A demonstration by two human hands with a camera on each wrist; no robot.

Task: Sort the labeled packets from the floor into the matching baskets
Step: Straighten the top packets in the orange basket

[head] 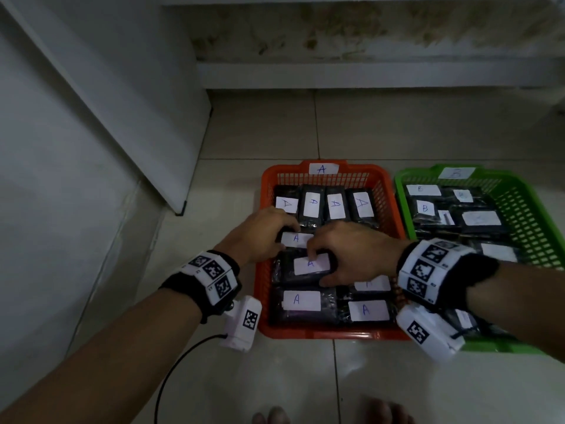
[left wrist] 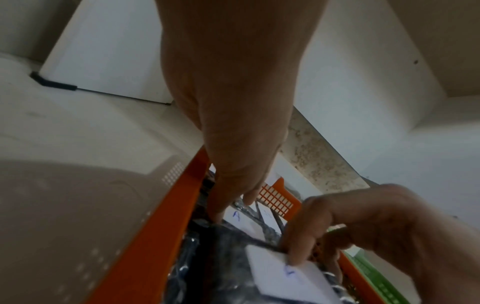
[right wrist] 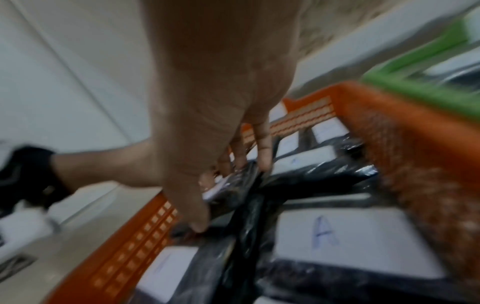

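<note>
An orange basket [head: 321, 334] tagged A holds several black packets with white A labels. My right hand [head: 318, 269] grips one A packet [head: 305, 266] in the basket's middle, index finger on its label and thumb at its near edge. My left hand [head: 286, 237] pinches the left end of a second A packet [head: 298, 239] just behind it. In the left wrist view my left fingertips [left wrist: 218, 214] touch that packet's dark wrap. The blurred right wrist view shows my right hand [right wrist: 231, 197] clamped on crinkled black wrap [right wrist: 244, 181]. To the right, the green basket [head: 406, 179] tagged B holds B packets.
Pale tiled floor [head: 382, 381] lies in front of the baskets, with my toes [head: 379, 411] at the bottom edge. A white panel [head: 122, 102] leans along the left, and a stained ledge [head: 367, 75] runs behind. A black cable [head: 177, 362] trails from my left wrist.
</note>
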